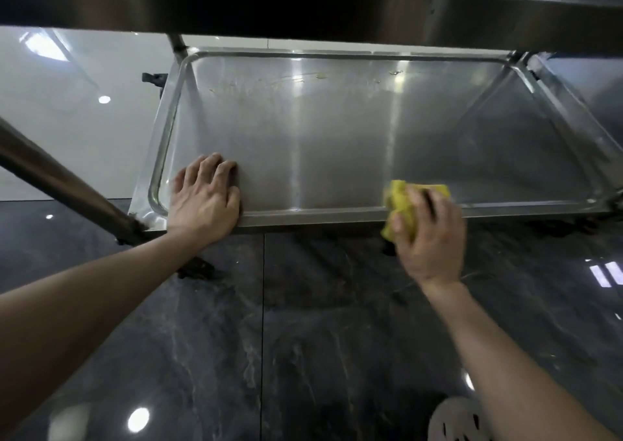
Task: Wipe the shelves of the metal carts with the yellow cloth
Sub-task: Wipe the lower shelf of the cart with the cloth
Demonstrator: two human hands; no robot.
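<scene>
An upper shelf (303, 6) spans the top of the frame, overhanging the lower shelf (337, 144). A slanted cart post (60, 188) crosses the left, and dark floor (269, 339) fills the bottom. The left hand (204, 201) rests flat on the lower shelf's lower-left corner, fingers (209, 167) straight and together. The right hand (428, 238), blurred, seems to bunch the yellow cloth (404, 204) in curled fingers at the near rim, right of centre.

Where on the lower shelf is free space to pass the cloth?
The lower shelf is bare between the left hand and the yellow cloth, and behind them to the far rim. Only the near left corner is taken, by that hand.
</scene>
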